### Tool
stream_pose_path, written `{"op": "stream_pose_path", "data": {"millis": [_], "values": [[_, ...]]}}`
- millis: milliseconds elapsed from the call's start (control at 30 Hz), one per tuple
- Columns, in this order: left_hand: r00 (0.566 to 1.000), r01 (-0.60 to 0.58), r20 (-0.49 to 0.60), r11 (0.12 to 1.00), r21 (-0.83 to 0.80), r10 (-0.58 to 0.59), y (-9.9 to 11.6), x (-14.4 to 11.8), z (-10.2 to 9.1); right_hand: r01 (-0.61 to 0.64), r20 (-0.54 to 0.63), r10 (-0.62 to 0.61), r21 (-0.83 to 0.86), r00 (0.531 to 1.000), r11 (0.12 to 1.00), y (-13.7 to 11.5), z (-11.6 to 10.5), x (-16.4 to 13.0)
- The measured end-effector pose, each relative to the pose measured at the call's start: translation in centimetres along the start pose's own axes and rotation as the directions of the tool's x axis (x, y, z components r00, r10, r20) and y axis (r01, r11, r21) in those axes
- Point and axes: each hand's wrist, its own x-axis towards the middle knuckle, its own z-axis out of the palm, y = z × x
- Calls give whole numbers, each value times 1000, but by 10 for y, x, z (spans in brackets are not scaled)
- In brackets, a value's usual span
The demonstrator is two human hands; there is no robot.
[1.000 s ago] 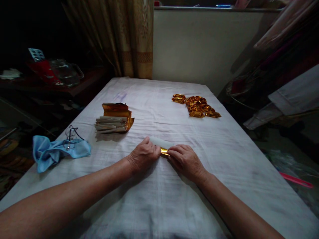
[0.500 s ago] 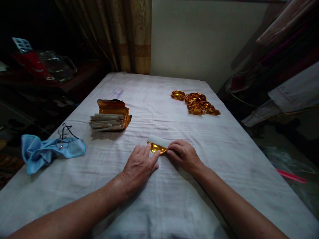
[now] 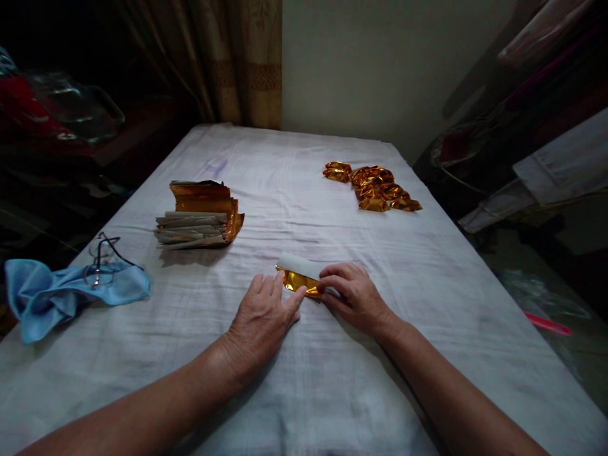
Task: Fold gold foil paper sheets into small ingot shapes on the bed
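Note:
A sheet of gold foil paper (image 3: 300,282), partly folded with its pale back showing along the far side, lies on the cloth in front of me. My left hand (image 3: 266,304) holds its left end and near edge, the thumb stretched along the foil and the fingertips at the corner. At the right end, my right hand (image 3: 351,294) pinches the paper between thumb and bent fingers; part of that end is hidden by the fingers. A stack of folded gold foil papers (image 3: 202,215) stands beyond my left hand. Several folded gold foil pieces (image 3: 373,187) lie in a pile at the far right.
White cloth (image 3: 285,202) covers the wide surface. Eyeglasses (image 3: 97,272) rest on a blue cloth (image 3: 61,297) at the left edge. A glass pitcher (image 3: 73,107) stands on a dark side table. The wall (image 3: 361,69) and curtain (image 3: 237,63) border the far edge.
The view has shifted slightly, moving the stack and blue cloth leftward in it. More gold foil shows between my hands, and my right fingers have shifted a little at the paper's right end.

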Motion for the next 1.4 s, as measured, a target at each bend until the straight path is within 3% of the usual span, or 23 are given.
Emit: {"op": "stream_pose_path", "data": {"millis": [233,800,1200,1400], "values": [[1000,-2,-23,1000,-2,2,0,1,-1,29,-26,-30,-31,999,999,5,-1,-1],[1000,8,-16,1000,20,-7,0,-2,6,-223,-54,219,-93,974,970,-15,6,13],[993,-34,-107,996,79,42,0,-3,8,-261,8,266,-173,964,950,-15,5,21],[997,-34,-63,998,51,37,0,-2,3,-250,-21,250,-170,968,953,-14,6,21]]}}
